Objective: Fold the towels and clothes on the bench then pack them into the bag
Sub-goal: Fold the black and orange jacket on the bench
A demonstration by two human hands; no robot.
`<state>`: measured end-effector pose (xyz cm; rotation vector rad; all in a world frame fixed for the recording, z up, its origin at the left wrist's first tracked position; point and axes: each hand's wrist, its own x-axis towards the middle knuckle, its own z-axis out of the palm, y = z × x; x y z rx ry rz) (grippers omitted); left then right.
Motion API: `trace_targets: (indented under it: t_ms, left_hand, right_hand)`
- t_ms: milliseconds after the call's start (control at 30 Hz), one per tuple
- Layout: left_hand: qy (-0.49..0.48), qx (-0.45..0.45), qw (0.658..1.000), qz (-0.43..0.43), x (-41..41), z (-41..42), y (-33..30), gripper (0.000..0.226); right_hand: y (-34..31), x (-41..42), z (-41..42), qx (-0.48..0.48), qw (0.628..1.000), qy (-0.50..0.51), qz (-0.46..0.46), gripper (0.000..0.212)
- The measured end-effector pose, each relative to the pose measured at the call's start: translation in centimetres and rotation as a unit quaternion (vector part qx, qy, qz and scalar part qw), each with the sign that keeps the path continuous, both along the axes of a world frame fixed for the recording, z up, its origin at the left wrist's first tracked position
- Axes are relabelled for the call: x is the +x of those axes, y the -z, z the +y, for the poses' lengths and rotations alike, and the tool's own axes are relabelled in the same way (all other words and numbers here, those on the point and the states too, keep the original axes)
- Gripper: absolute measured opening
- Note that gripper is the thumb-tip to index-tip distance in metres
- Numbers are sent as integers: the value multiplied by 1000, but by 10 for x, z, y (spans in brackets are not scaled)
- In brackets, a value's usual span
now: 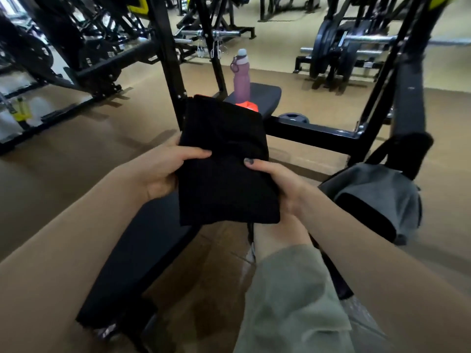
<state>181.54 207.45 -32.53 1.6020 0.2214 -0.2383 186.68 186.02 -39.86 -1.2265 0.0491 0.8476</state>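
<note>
A folded black cloth [224, 159] is held up in the middle of the view, above the black bench [142, 248]. My left hand [163, 169] grips its left edge, thumb on top. Gripping its right edge is my right hand [275, 182], thumb also on the front. A grey bag [377, 197] with a dark open mouth and black straps hangs or sits to the right, apart from the cloth. Behind the cloth's top edge an orange item [248, 106] peeks out on the far bench pad [265, 94]; most of it is hidden.
A purple water bottle [241, 75] stands upright on the far bench pad. Black rack uprights [167, 59] and a crossbar [313, 132] frame the bench. A weight plate [293, 117] lies on the tan floor. My knee in green trousers [293, 289] is below the cloth.
</note>
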Motion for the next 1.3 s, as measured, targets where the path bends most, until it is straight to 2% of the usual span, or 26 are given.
trace_targets:
  t_ms: [167,267,400,533,633,767,900,1000,1067,1133,1167,1233,1300]
  left_hand:
    - [65,-10,998,5,19,-34,1,41]
    - [99,-11,995,1,28,-57,15,41]
    - [148,-8,989,15,48,-87,54,50]
    - [203,61,975,67,54,-128,121,55]
    - [257,137,949,121,54,-157,185,47]
    - [276,163,925,201,53,-187,253,56]
    - [308,140,908,248,53,-202,293,74]
    - [308,130,904,266,55,-209,315,87]
    - [320,163,904,231,61,-219,321,93]
    - [322,208,912,150,65,-232,321,96]
    - [319,221,916,103,66,-240,321,96]
    - [313,235,919,50,68,-252,326,93]
    - [301,222,920,114,72,-253,334,89]
  right_hand:
    - [-15,-14,-49,-39,997,61,-25,43]
    - [-16,-29,-73,-46,995,87,-32,18]
    - [3,-45,-104,-90,985,149,-12,15]
    - [60,-61,-131,-156,964,191,99,21]
    - [112,-75,-144,-190,940,200,201,23]
    - [165,-83,-153,-235,913,221,252,29]
    - [201,-63,-160,-296,885,289,213,48]
    - [209,-49,-161,-299,881,318,184,52]
    - [207,-39,-164,-294,877,342,168,40]
    - [208,-26,-170,-326,870,342,139,30]
    - [210,-19,-174,-352,866,331,130,31]
    - [221,-3,-183,-390,861,308,114,51]
    - [256,5,-197,-412,858,284,117,91]
